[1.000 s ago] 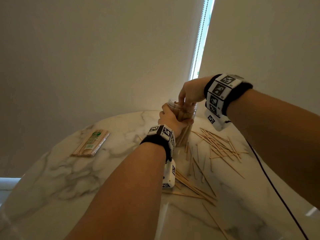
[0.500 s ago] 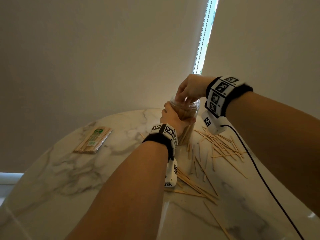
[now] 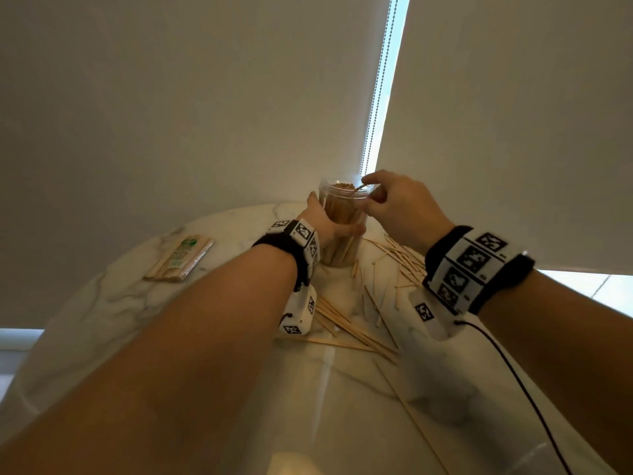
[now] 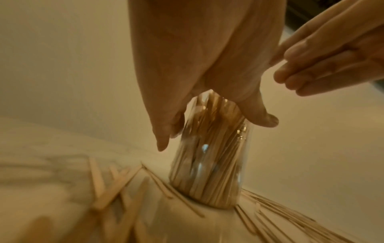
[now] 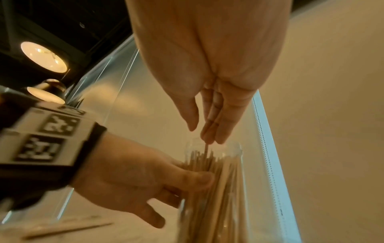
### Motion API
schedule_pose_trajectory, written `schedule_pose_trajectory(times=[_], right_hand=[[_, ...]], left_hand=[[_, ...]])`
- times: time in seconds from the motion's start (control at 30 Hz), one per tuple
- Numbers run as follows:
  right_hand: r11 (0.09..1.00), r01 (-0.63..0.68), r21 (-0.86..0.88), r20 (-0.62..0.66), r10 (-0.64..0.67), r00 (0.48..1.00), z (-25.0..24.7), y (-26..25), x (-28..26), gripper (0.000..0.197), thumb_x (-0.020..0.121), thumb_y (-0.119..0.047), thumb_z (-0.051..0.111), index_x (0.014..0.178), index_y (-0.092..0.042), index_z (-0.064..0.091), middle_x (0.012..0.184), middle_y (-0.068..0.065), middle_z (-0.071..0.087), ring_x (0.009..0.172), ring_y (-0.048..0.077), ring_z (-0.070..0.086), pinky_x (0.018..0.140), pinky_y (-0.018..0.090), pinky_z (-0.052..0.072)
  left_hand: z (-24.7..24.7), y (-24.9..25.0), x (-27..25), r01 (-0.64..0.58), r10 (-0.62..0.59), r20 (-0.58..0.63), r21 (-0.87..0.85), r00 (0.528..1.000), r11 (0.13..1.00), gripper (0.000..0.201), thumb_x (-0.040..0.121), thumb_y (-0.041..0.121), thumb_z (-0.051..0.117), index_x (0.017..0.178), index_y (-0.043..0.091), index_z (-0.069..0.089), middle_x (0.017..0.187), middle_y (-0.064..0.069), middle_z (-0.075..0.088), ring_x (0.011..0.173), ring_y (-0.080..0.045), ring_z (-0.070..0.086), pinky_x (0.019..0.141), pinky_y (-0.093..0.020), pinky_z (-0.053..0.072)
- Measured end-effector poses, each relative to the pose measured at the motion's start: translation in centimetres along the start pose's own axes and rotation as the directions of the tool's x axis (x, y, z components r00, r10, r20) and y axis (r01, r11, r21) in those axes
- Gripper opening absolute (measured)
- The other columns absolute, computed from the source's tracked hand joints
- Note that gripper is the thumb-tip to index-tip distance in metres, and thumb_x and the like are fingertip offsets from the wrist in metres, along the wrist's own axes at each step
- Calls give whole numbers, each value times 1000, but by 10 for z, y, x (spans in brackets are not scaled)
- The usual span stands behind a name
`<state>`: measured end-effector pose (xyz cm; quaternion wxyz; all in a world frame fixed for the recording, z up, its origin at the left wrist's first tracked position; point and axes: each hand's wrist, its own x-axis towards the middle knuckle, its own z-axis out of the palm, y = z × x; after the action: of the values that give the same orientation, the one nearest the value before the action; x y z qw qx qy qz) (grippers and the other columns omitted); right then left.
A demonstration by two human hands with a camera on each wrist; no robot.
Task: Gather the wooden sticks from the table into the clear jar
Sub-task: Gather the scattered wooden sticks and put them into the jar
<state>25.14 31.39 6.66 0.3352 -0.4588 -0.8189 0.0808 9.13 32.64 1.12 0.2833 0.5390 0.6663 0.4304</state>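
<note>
The clear jar [image 3: 342, 214] stands upright near the far edge of the marble table [image 3: 137, 320], packed with wooden sticks. My left hand [image 3: 325, 224] grips its side, thumb and fingers wrapped round it [image 4: 212, 128]. My right hand [image 3: 373, 192] is at the jar's mouth and pinches one thin stick [image 3: 359, 187] whose lower end points down among the sticks in the jar [image 5: 206, 148]. Several loose sticks [image 3: 356, 323] lie scattered on the table in front and to the right of the jar [image 4: 116, 189].
A wrapped packet of sticks [image 3: 180, 258] lies on the table's left side. A black cable [image 3: 513, 378] runs from my right wrist across the table's right part. Window blinds and a bead chain [image 3: 376, 97] hang behind the jar.
My right hand has dropped from over the jar's mouth to its right rim and now pinches a single stick there. My left hand has kept its grip on the jar.
</note>
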Motion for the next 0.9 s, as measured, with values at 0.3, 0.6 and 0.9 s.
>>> schedule_pose_trajectory(times=[0.3, 0.6, 0.9], right_hand=[[914, 21, -404, 367, 142, 919, 7, -26, 51, 50, 102, -53, 35, 105, -19, 71, 102, 4, 63, 122, 28, 43, 102, 47, 40], [959, 132, -250, 464, -1, 886, 9, -37, -33, 37, 96, -50, 55, 94, -15, 66, 84, -1, 65, 75, 17, 62, 59, 20, 40], [918, 77, -389, 691, 235, 684, 35, -37, -97, 46, 83, -53, 71, 109, -15, 71, 104, 2, 69, 97, 21, 62, 88, 34, 53]], left_hand=[[-34, -25, -19, 14, -24, 28, 303, 999, 953, 46, 88, 41, 71, 122, 11, 67, 118, -8, 69, 108, -24, 63, 88, -28, 47], [-69, -45, -58, 130, -220, 51, 671, 974, 730, 41, 87, 39, 71, 108, 3, 69, 106, -13, 72, 98, -29, 69, 82, -33, 57], [-41, -37, -62, 49, -179, 97, 741, 979, 669, 46, 96, 50, 54, 111, 7, 64, 118, -11, 66, 106, -29, 63, 80, -32, 46]])
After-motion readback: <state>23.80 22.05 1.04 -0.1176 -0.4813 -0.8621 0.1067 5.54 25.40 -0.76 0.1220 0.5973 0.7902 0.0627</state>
